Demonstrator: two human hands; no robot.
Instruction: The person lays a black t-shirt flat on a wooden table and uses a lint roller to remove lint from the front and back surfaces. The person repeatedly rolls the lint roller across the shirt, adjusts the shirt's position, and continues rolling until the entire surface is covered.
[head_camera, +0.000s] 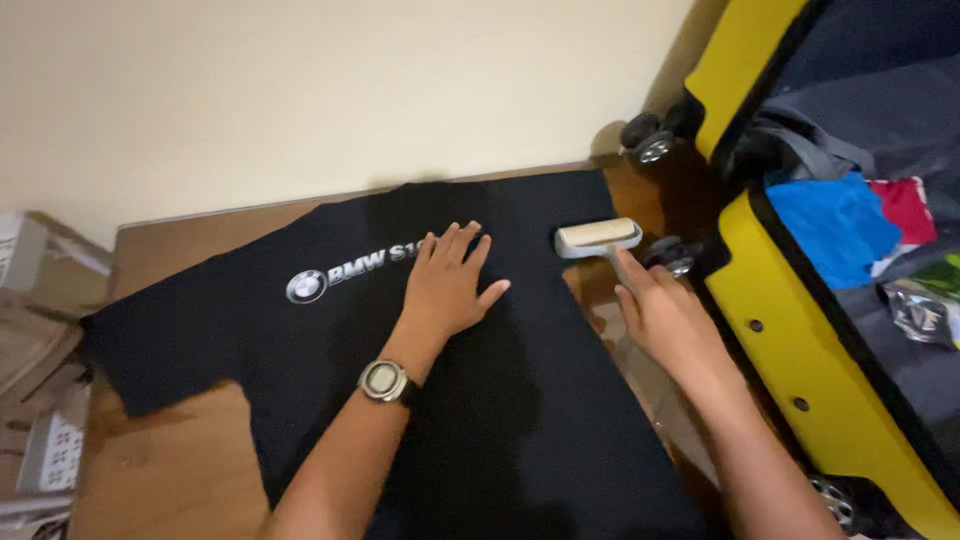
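A black T-shirt (470, 400) with a round emblem and pale lettering lies spread flat on a brown wooden surface (160, 470). My left hand (452, 280) presses flat on the shirt's chest, fingers spread, a watch on its wrist. My right hand (665, 320) grips the handle of a lint roller (598, 237), whose pale roll rests on the shirt's right edge near the shoulder.
An open yellow suitcase (800, 330) stands at the right, holding blue, red and dark clothes, its wheels close to the roller. A cream wall runs along the back. Cardboard and a white plastic basket (45, 450) sit at the left.
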